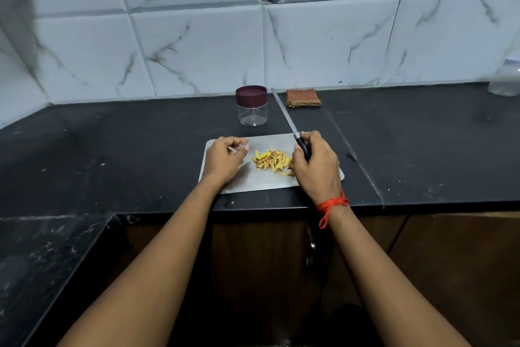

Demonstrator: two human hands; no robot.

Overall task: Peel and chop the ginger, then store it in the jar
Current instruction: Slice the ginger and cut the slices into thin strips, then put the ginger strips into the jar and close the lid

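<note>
Ginger [271, 160], cut into thin yellow sticks, sits in a pile in the middle of the shiny board [253, 182]. The left hand [223, 159] rests at 9 o'clock of the pile, fingers curled in; I cannot tell if they pinch anything. The right hand [316, 166], at 3 o'clock, wraps around the knife [284, 113] handle, blade pointing to 11 o'clock. The jar [251, 106], lid on, stands at 12 o'clock.
</note>
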